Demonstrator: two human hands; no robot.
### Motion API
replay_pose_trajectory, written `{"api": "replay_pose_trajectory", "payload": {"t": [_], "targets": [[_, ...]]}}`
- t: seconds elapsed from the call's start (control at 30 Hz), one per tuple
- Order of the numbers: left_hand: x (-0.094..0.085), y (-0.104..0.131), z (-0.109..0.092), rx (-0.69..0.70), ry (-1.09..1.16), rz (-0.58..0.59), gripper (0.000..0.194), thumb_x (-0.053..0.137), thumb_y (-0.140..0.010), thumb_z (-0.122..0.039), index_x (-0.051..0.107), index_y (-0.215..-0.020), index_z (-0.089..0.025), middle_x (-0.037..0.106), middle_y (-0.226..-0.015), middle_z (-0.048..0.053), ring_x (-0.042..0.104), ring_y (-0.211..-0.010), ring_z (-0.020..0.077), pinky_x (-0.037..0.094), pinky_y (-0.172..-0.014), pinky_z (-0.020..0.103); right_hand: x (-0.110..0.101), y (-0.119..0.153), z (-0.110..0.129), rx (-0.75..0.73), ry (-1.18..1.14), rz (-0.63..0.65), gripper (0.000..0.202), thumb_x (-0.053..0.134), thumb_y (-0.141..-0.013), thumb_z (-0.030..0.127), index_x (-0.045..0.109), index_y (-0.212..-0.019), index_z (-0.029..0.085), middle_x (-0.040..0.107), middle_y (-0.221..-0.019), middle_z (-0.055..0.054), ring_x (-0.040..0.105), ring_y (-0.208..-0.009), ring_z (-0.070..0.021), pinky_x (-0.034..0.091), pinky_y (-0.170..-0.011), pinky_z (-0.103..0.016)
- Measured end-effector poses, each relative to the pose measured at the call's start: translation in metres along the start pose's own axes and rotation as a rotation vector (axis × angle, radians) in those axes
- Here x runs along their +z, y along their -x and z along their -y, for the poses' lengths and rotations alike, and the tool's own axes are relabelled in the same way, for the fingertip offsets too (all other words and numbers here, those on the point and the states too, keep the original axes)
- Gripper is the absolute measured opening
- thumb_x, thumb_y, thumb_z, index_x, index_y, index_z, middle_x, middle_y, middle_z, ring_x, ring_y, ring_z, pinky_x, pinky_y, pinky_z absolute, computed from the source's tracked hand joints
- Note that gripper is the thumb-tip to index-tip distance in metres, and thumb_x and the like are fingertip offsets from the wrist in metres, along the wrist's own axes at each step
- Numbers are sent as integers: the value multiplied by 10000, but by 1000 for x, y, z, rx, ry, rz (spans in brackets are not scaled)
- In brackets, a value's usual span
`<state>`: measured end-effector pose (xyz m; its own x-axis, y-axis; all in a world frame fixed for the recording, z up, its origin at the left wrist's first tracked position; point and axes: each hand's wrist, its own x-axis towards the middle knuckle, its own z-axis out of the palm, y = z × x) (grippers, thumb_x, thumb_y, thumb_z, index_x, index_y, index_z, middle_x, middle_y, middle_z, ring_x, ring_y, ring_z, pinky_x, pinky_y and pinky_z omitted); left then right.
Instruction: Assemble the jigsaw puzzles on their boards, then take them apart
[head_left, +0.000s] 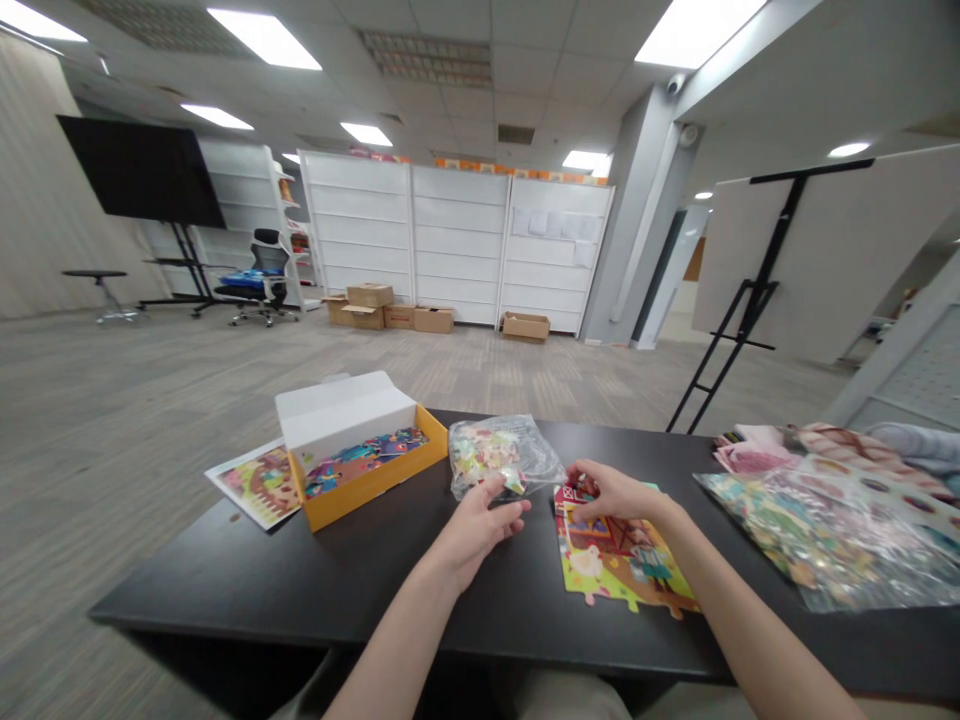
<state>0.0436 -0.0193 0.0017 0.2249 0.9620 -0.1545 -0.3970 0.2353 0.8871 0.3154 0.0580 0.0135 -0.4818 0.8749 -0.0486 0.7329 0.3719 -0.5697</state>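
My left hand [484, 528] is open, fingers apart, just in front of a clear plastic bag [501, 452] of loose puzzle pieces; its fingertips overlap the bag's near edge in view. My right hand [619, 497] curls over the upper left part of a partly joined jigsaw puzzle [611, 560]. Between its thumb and fingers shows a small dark red puzzle piece [588, 486], partly hidden by the fingers. The joined picture has a white hen and a red barn, with knobbed pieces along its near edge. My right wrist and forearm cover its right side.
A yellow box [382, 492] with its white lid raised holds dark-blue pieces, beside a printed picture sheet [259, 482]. At right lie a large bag of pieces [847, 540] and folded cloths [862, 450]. The black table's front edge [300, 640] is near me.
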Motion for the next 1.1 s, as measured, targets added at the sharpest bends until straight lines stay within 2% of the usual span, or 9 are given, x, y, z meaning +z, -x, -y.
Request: {"api": "replay_pose_trajectory", "payload": {"t": [0.07,0.2,0.4,0.5,0.63,0.77,0.83,0.97,1.1], "targets": [[5,-4,-1,52,102,-22,596,788,-740,-123,584,-1292,-210,339,-1573,145,650,-1149,239,562,-803,268,1,0,0,12,-77,2,504,863,-629,385,597,-1018,205,632,-855,3,562,-754,-183,429,-654,-279],[10,-12,0,116,166,-32,642,765,-747,-94,554,-1330,-259,403,-1540,104,635,-1195,235,555,-902,290,3,-2,-4,-36,-256,42,414,822,-694,373,544,-955,211,601,-743,42,552,-691,-151,419,-627,-262],[4,-11,1,105,-217,-36,606,787,-769,-245,567,-1330,-177,570,-1390,164,698,-1000,224,557,-856,339,-1,-6,-10,-6,-467,51,433,781,-746,524,602,-926,174,656,-759,7,582,-672,-135,433,-632,-263],[-1,-6,-5,120,-491,32,400,741,-799,-301,650,-1147,-125,699,-1075,129,693,-852,208,544,-745,324,-7,-5,-10,49,-554,53,476,797,-724,560,619,-896,153,648,-708,14,552,-597,-106,385,-553,-232],[-4,3,-9,157,-638,183,222,668,-845,-350,659,-887,-131,662,-827,49,640,-769,170,490,-667,273,-11,1,-3,55,-643,128,471,815,-735,518,616,-938,143,622,-634,41,502,-510,-70,346,-495,-200],[3,13,-4,103,-504,415,341,698,-836,-359,667,-1116,-169,678,-1042,63,623,-808,140,488,-730,271,-2,4,11,3,-735,303,427,826,-761,443,535,-924,176,647,-651,49,556,-533,-76,390,-511,-181],[7,17,0,37,-461,462,435,721,-826,-381,662,-1203,-173,689,-1010,67,630,-824,148,491,-768,288,4,4,18,-14,-756,347,427,835,-760,417,488,-861,190,643,-648,58,573,-538,-75,404,-513,-175],[9,18,2,-79,-370,385,488,783,-771,-419,697,-1149,-122,702,-910,87,655,-897,193,504,-788,302,9,3,23,3,-762,397,395,825,-776,398,506,-867,183,687,-699,28,629,-577,-96,479,-572,-206],[3,12,-2,-96,-218,190,456,823,-746,-339,702,-1125,-117,701,-977,108,659,-926,180,512,-765,260,0,5,20,-1,-758,337,373,797,-800,426,566,-933,165,737,-801,-30,664,-645,-119,503,-620,-233]]}}
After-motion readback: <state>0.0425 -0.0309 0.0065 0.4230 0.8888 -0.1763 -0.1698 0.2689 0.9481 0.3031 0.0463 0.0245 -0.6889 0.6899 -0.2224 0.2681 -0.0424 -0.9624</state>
